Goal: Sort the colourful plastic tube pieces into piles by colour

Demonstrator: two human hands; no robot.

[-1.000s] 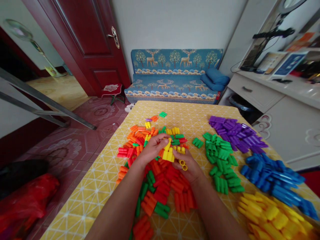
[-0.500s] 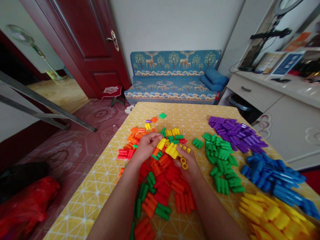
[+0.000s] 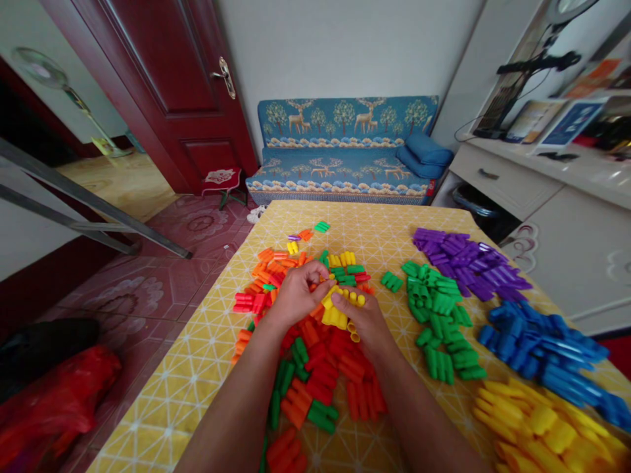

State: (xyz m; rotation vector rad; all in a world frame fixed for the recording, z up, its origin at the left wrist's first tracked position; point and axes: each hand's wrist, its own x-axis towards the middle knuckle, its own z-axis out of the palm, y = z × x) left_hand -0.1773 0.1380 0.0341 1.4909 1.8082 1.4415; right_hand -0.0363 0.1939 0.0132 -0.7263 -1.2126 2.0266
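Observation:
Both my hands meet over a mixed heap of red, orange and green plastic blocks (image 3: 320,368) on a table with a yellow patterned cloth (image 3: 197,368). My right hand (image 3: 362,322) is closed round a bunch of yellow blocks (image 3: 338,309). My left hand (image 3: 296,292) is curled, its fingertips pinching at the top of that yellow bunch. A few more yellow blocks (image 3: 342,259) lie just beyond the hands.
Sorted piles lie to the right: green (image 3: 438,315), purple (image 3: 468,259), blue (image 3: 542,348) and yellow (image 3: 542,420). A blue patterned sofa (image 3: 345,151) stands behind the table, a dark red door (image 3: 167,92) at left, white cabinets (image 3: 566,223) at right. A red bag (image 3: 54,394) lies on the floor.
My left hand swung out to the left with a yellow block, then came back against the bunch in my right hand. The yellow bunch stays in my right hand.

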